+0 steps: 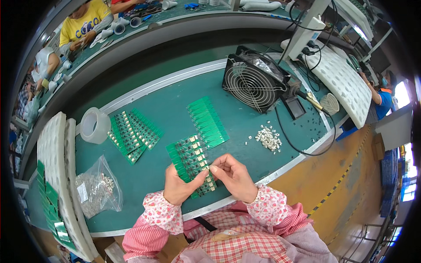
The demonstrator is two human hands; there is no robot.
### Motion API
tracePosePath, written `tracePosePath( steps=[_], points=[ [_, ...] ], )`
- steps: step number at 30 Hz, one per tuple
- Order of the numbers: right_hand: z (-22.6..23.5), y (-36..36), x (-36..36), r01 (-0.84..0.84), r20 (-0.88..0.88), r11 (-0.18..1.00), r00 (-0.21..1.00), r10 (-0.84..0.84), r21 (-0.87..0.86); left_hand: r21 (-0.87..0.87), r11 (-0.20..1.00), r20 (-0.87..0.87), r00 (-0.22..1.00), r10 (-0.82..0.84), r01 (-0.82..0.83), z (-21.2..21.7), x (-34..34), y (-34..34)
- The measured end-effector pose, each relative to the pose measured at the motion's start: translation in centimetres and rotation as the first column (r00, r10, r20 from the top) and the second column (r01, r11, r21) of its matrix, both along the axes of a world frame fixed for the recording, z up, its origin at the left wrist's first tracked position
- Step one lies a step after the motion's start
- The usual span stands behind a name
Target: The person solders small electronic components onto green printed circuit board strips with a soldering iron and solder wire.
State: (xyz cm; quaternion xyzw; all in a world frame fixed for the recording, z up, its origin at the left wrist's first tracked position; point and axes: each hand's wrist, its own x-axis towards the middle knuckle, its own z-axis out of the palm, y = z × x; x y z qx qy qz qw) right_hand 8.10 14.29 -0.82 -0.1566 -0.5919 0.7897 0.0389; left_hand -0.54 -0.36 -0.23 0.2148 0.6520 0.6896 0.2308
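Note:
My left hand [179, 186] grips a green circuit board panel [186, 158] by its lower left part, with the thumb across its face. A row of small white connectors [197, 151] runs along the panel. My right hand [233, 177] is closed, thumb and fingertips pinched at the panel's right edge beside the connectors; whatever is between them is too small to make out. Beyond the held panel lies another green board panel [207, 120] with no connectors visible on it. To the right is a loose pile of small white connectors [268, 139].
Several populated boards [131, 131] lie at left, near a tape roll [95, 125] and a plastic bag of small parts [98, 188]. A black fan [254, 81] and a soldering iron [309, 100] stand at back right. White foam trays [55, 149] border the left side.

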Motion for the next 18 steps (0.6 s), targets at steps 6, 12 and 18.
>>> tracePosePath(
  steps=[6, 12, 18],
  points=[
    [0.9, 6.5, 0.5, 0.345, -0.337, 0.056, 0.934, -0.122, 0.937, 0.108, 0.994, 0.218, 0.976, 0.01, -0.034, 0.1, -1.3, -0.3],
    [-0.1, 8.5, 0.2, 0.385, -0.384, -0.145, 0.923, 0.041, 0.911, 0.284, 0.959, 0.377, 0.919, -0.116, 0.004, 0.6, -1.1, -1.0],
    [1.5, 8.3, 0.9, 0.284, -0.267, -0.203, 0.958, 0.107, 0.937, 0.321, 0.947, 0.427, 0.889, -0.164, 0.021, -0.9, -0.6, 0.0]
  ],
)
